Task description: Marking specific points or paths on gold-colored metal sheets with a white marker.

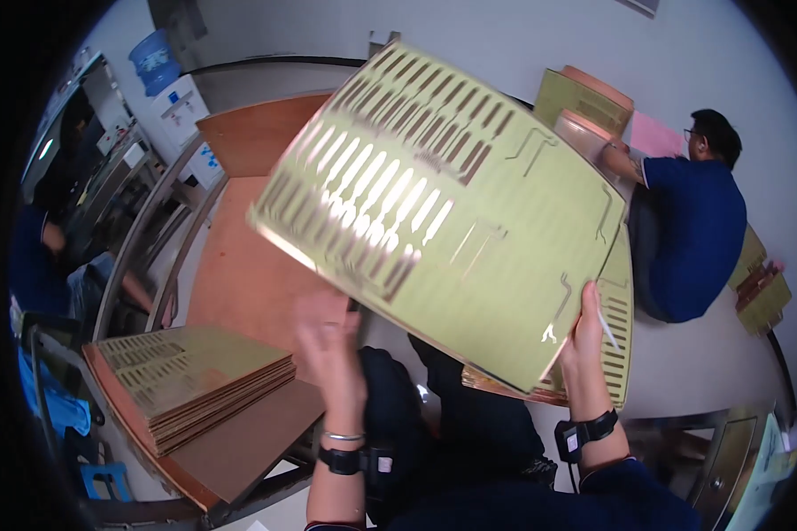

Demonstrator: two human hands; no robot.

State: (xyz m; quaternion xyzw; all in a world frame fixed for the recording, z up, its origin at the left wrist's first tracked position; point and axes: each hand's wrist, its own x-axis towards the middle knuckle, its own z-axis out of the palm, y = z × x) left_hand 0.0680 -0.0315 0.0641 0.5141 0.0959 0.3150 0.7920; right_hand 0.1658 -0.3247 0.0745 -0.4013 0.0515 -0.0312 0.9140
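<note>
A large greenish-yellow circuit board panel (496, 265) with rows of copper-coloured slots is held up at a tilt in front of me. My right hand (583, 341) grips its lower right corner. From the same hand a thin white stick (608, 332) juts out; its kind is not clear. Below the panel's lower left edge, my left hand (332, 345) is smeared by motion. It appears apart from the panel, and its finger posture cannot be made out. Behind the panel, more slotted panels (622, 327) show at the right, partly hidden.
A stack of similar panels (195, 376) lies at the left on a brown board (248, 442), on a metal-framed cart with an orange-brown surface (239, 257). One person (695, 221) crouches at the right by other panels (584, 102). Another person (40, 257) sits far left, below a water dispenser (181, 111).
</note>
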